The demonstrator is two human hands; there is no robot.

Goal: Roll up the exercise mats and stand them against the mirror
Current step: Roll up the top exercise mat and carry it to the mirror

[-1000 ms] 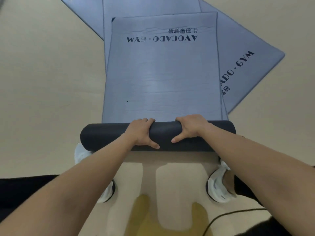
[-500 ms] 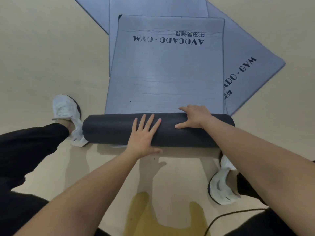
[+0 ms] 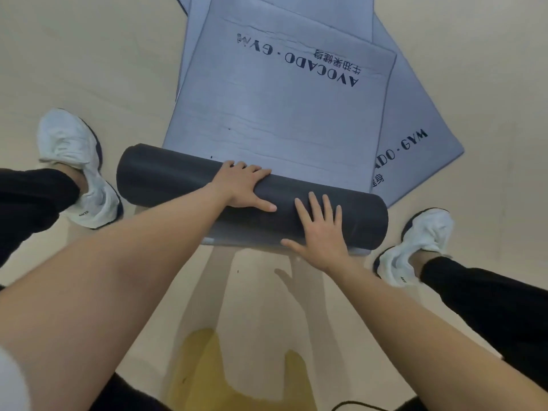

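Note:
A grey-blue exercise mat [image 3: 281, 114] printed "AVOCADO · GYM" lies flat on the floor, its near end wound into a dark roll [image 3: 166, 179] that runs slantwise across the view. My left hand [image 3: 243, 185] curls over the top of the roll near its middle. My right hand [image 3: 318, 229] lies flat on the roll's near side with the fingers spread. Two more mats of the same kind lie under the top one: one [image 3: 415, 149] sticks out to the right, another [image 3: 326, 10] shows at the top edge.
My white shoes stand on the beige floor either side of the roll, the left one [image 3: 74, 167] and the right one [image 3: 415, 241]. A black cable [image 3: 353, 404] lies at the bottom edge. No mirror is in view.
The roll has advanced a little over the flat mat and now lies slanted. My left hand went from flat to curled over the top; my right hand went from gripping to flat. My right foot stepped forward.

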